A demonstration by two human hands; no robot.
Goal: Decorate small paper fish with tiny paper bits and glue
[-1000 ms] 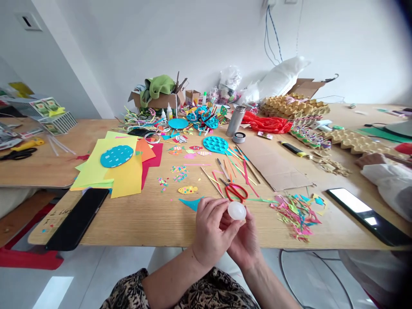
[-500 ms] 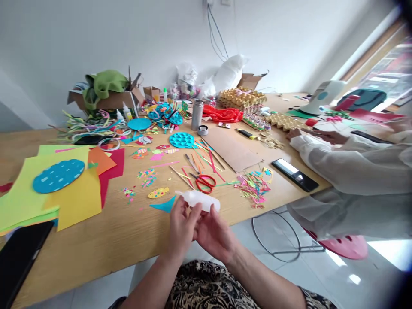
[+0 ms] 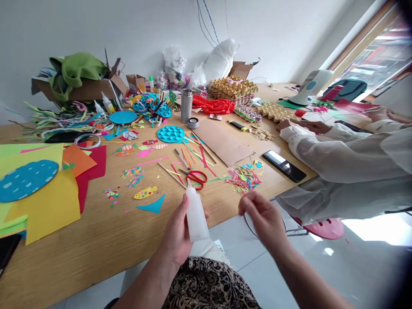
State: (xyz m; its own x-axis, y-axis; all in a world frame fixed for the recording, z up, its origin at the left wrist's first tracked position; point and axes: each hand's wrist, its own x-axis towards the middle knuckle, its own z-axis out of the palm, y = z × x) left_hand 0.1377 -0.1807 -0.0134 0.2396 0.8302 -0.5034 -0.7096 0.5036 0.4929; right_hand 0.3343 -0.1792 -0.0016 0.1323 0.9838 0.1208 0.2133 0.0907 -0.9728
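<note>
A white, translucent squeeze bottle (image 3: 197,216) with a narrow nozzle stands almost upright in my left hand (image 3: 178,234), whose fingers wrap round it. Off to the right, past the table's front edge, my right hand (image 3: 262,216) is closed with thumb and fingers pinched; whatever may be in them is hidden. Just beyond the nozzle lie red-handled scissors (image 3: 196,179). Left of the bottle are a blue paper triangle (image 3: 153,203) and a yellow spotted paper fish (image 3: 145,192). Shredded coloured paper (image 3: 243,178) lies nearest my right hand.
Coloured sheets (image 3: 53,210) and a blue speckled oval (image 3: 27,180) cover the left side. A steel flask (image 3: 186,106), brown cardboard (image 3: 222,141) and a phone (image 3: 284,165) lie farther off. At the right, another person's white sleeve (image 3: 337,154) reaches over the table.
The bottle has gone from lying sideways between both hands to nearly upright in my left hand. My right hand has let go and moved right. The view has shifted slightly.
</note>
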